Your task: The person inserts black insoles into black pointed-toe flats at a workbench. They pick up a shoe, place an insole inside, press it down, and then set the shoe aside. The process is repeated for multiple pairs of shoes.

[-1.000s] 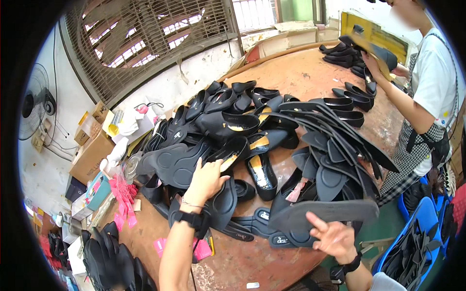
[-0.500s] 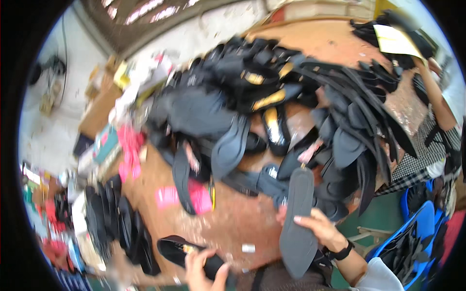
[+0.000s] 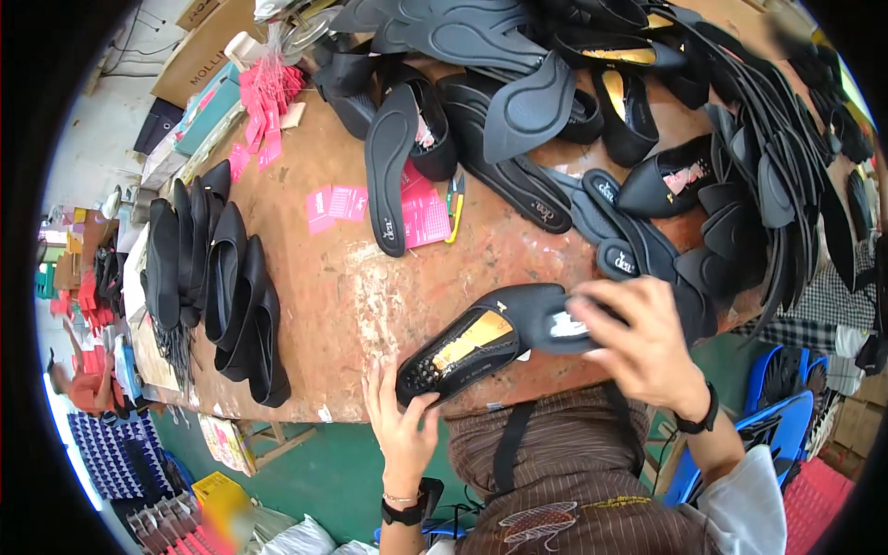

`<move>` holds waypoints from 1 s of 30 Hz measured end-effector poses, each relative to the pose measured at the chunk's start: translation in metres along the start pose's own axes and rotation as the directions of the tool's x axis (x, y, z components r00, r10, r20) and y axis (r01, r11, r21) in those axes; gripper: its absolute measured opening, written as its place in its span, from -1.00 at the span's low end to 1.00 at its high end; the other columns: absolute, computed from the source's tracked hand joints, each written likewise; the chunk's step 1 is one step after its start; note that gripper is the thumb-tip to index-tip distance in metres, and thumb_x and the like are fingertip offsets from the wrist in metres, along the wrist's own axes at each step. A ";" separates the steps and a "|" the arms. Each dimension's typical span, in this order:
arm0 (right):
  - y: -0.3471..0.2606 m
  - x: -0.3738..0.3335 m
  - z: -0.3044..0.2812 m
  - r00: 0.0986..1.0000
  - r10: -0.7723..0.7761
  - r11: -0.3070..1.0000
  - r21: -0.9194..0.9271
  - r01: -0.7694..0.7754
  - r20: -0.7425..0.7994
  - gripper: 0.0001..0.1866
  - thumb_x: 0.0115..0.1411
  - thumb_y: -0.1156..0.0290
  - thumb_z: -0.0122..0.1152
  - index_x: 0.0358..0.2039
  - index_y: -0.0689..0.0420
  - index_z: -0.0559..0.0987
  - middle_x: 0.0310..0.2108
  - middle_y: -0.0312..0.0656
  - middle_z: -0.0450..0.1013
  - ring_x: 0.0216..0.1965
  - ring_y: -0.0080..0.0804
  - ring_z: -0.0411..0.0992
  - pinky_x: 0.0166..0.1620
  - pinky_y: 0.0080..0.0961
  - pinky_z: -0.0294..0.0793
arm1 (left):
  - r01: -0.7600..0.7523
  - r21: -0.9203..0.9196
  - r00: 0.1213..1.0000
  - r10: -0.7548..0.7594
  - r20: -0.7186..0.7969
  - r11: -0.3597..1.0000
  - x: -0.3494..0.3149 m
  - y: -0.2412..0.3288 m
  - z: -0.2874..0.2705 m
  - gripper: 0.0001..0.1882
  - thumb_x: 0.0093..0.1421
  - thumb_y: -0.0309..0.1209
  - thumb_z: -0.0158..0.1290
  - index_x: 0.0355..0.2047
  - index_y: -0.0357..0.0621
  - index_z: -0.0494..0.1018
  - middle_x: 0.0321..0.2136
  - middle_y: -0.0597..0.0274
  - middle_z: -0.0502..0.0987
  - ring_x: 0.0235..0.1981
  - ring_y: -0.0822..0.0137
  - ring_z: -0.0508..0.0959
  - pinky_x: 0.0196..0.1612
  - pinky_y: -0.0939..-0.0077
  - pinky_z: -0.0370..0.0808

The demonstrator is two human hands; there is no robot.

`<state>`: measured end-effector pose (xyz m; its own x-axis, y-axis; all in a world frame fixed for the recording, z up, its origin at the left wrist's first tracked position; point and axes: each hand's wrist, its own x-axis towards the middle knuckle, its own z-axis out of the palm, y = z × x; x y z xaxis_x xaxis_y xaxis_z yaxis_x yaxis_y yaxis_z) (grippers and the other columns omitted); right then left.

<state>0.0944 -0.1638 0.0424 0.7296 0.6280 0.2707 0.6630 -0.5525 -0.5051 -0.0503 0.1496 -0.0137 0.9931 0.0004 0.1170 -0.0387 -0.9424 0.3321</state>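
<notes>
A black flat shoe (image 3: pixel 460 359) with a gold inner sole and a small gold ornament lies slanted at the table's near edge. My left hand (image 3: pixel 403 427) grips its heel end, thumb on the rim and fingers beyond it. My right hand (image 3: pixel 647 347) is closed on a black insole (image 3: pixel 546 335) with a white printed mark, held tilted over the toe end; part of it is hidden by my blurred fingers. Behind lie loose insoles (image 3: pixel 388 176) and another black shoe (image 3: pixel 680 180).
More black shoes (image 3: pixel 245 296) stand in rows at the left. A heap of insoles and shoes (image 3: pixel 481 32) covers the far side of the brown table (image 3: pixel 324 268). Pink tags (image 3: pixel 338 205) and yellow-handled snips (image 3: pixel 455 211) lie mid-table. Blue chairs (image 3: pixel 786 425) stand at the right.
My left hand has brought the shoe rightward in front of me. My right hand has tilted the insole down from upright to over the shoe's toe. The view has tipped downward.
</notes>
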 end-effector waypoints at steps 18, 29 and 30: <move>-0.059 0.067 0.161 0.943 -0.240 0.905 0.404 0.132 0.231 -0.65 -0.13 0.39 0.36 -0.28 0.27 0.68 -0.19 -0.13 0.44 -0.01 -0.23 0.39 0.13 -0.33 0.35 | -0.063 -0.622 0.957 -0.130 -0.260 0.781 -0.001 -0.029 0.064 0.33 -0.13 0.02 0.45 0.41 -0.11 -0.23 0.31 -0.28 0.13 0.29 -0.20 0.23 0.32 -0.12 0.16; -0.056 0.071 0.173 0.807 -0.463 0.829 0.503 0.247 0.367 -0.54 0.11 0.37 0.14 0.04 0.19 0.55 0.16 -0.11 0.43 0.26 -0.24 0.30 0.40 -0.27 0.13 | 0.005 -0.647 0.978 -0.139 -0.155 0.762 0.017 -0.028 0.043 -0.60 0.28 -0.23 -0.04 0.03 -0.20 0.36 0.21 -0.31 0.30 0.20 -0.21 0.35 0.24 -0.01 0.28; -0.059 0.068 0.171 0.815 -0.442 0.856 0.448 0.259 0.373 -0.56 0.11 0.37 0.13 0.03 0.19 0.57 0.16 -0.10 0.43 0.27 -0.26 0.30 0.40 -0.27 0.13 | 0.016 -0.657 0.976 -0.154 -0.154 0.754 0.017 -0.028 0.043 -0.65 0.29 -0.25 -0.06 -0.01 -0.21 0.36 0.19 -0.30 0.31 0.18 -0.20 0.37 0.23 0.00 0.29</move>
<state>0.0763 0.0055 -0.0491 0.2391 0.9611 0.1383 0.6810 -0.0645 -0.7294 -0.0278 0.1618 -0.0619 0.9584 0.1968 0.2069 -0.0863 -0.4911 0.8668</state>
